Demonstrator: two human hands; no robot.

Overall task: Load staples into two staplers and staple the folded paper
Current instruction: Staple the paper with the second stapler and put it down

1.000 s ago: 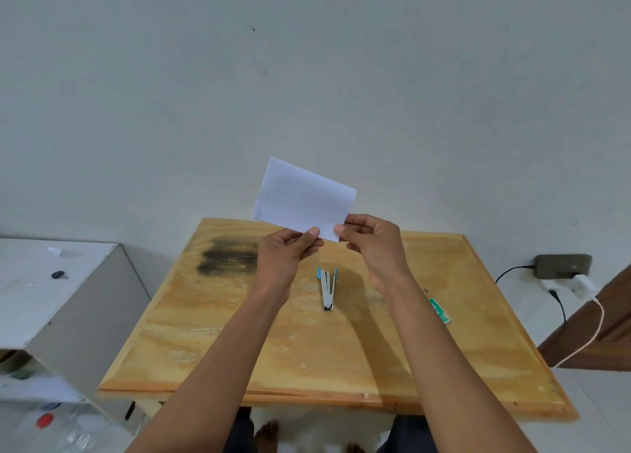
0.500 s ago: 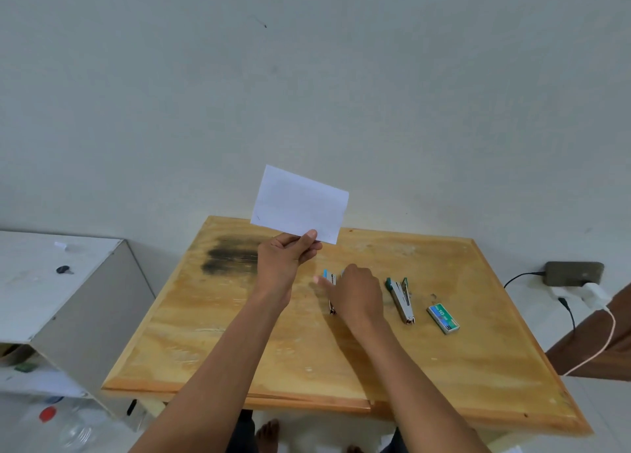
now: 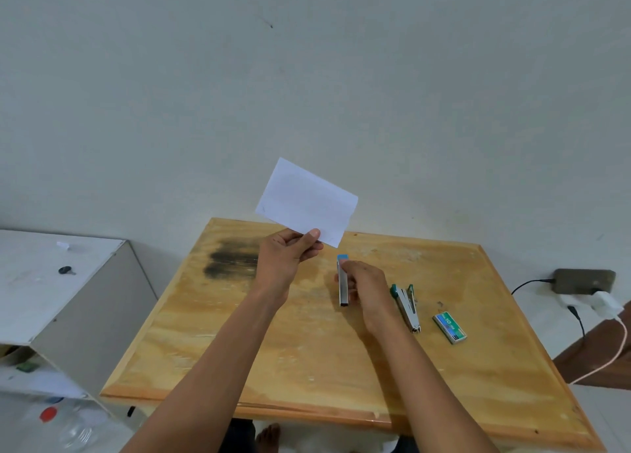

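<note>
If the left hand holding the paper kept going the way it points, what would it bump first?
Probably the wall behind the table. The left hand points up and away with the paper, and nothing else shows in its way, though depth is unclear.

White paper, blue-tipped stapler, green box

One stapler was in the right hand; second stapler lay on the table just right of it; staple box rightmost; folded paper above, behind.
</note>
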